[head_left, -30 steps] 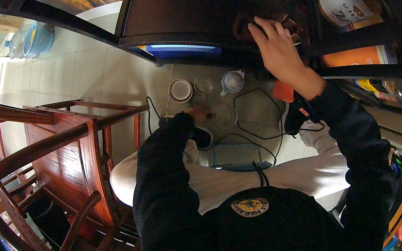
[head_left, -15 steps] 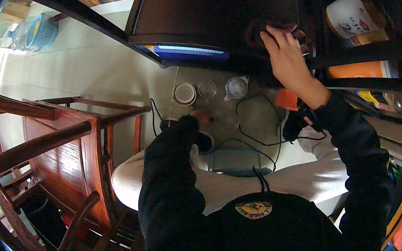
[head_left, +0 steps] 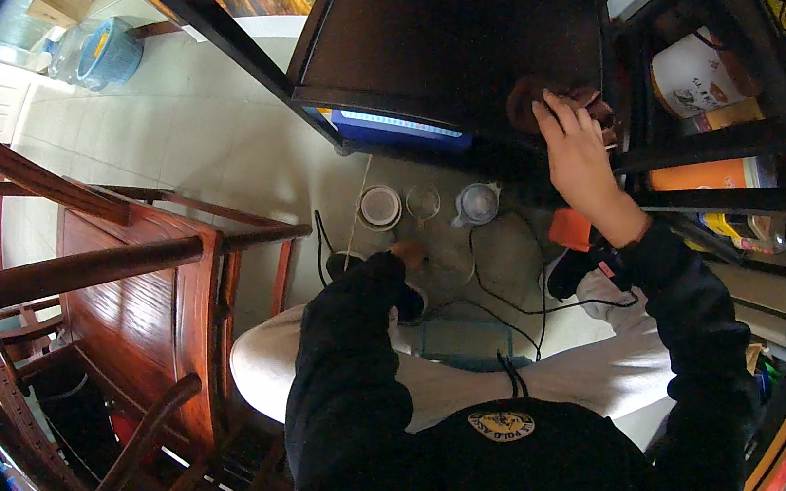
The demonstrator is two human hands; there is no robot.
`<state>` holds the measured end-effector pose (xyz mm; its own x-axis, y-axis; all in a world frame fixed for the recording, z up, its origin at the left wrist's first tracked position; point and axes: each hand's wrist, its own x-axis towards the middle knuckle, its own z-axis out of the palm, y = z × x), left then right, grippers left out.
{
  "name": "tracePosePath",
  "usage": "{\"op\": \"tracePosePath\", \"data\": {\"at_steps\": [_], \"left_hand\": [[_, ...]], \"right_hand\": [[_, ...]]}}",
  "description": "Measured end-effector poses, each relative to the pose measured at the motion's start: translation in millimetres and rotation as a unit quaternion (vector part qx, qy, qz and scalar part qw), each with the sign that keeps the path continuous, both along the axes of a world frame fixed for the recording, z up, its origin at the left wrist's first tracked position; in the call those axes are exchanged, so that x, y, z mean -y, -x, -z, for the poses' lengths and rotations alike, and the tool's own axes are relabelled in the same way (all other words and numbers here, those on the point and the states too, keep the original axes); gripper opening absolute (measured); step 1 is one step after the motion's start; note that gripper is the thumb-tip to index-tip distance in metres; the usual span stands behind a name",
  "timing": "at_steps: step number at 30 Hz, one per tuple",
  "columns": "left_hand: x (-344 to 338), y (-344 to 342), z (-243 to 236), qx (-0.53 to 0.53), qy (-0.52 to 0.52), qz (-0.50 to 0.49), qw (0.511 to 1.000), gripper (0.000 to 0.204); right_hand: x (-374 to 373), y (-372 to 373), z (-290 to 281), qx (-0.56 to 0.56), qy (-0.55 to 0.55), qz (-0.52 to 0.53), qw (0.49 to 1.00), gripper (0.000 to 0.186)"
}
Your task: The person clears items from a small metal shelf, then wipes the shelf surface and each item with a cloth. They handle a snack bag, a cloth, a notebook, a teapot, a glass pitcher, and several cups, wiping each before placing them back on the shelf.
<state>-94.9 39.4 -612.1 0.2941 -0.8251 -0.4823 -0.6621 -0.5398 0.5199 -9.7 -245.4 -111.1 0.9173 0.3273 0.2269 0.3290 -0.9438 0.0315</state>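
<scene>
The right hand (head_left: 584, 163), nearer of the 2, has slightly bent fingers over a dark reddish-brown, cloth-like bundle (head_left: 598, 110) spreading crosswise beneath and beside the fingertips, grip undeterminable, as with the shadowed left hand (head_left: 410, 253).

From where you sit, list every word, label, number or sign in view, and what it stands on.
I won't copy wording out, but it stands here:
Pale oval badge on the black top: lettering round its rim, partly blurred.
White container beside the shelf bar: dark characters.
Yellow package: markings too small to read.
</scene>
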Motion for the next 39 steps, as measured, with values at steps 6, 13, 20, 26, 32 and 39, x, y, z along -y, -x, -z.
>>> {"op": "tracePosePath", "data": {"at_steps": [6, 13, 20, 26, 32, 39], "left_hand": [[0.8, 8.1, -2.4, 0.068, 0.011, -0.023, 0.997, 0.026], [31.5, -28.1, -177.9, 0.033, -0.006, 0.005, 0.999, 0.018], [-22.3, -103.5, -414.0, 0.273, 0.093, -0.153, 0.945, 0.019], [-109.3, -166.0, -545.8, 0.267, 0.242, -0.606, 0.709, 0.032], [-101.7, -181.5, -578.3, 0.126, 0.552, -0.609, 0.556, 0.036], [-73.4, -186.9, -604.5, 0.038, 0.597, -0.633, 0.492, 0.032]], "right_hand": [[-1.7, 2.2, -1.5, -0.001, 0.002, 0.005, 1.000, 0.052], [-4.6, 4.7, -0.9, 0.010, 0.015, 0.019, 1.000, 0.053], [-14.5, 3.4, -10.5, -0.053, -0.065, -0.018, 0.996, 0.049], [-47.6, -9.1, -13.8, -0.040, -0.039, -0.046, 0.997, 0.048], [-113.3, -53.4, -2.7, -0.001, -0.042, -0.118, 0.992, 0.042], [-209.3, -100.4, 4.2, 0.099, -0.084, -0.177, 0.976, 0.032]]}}
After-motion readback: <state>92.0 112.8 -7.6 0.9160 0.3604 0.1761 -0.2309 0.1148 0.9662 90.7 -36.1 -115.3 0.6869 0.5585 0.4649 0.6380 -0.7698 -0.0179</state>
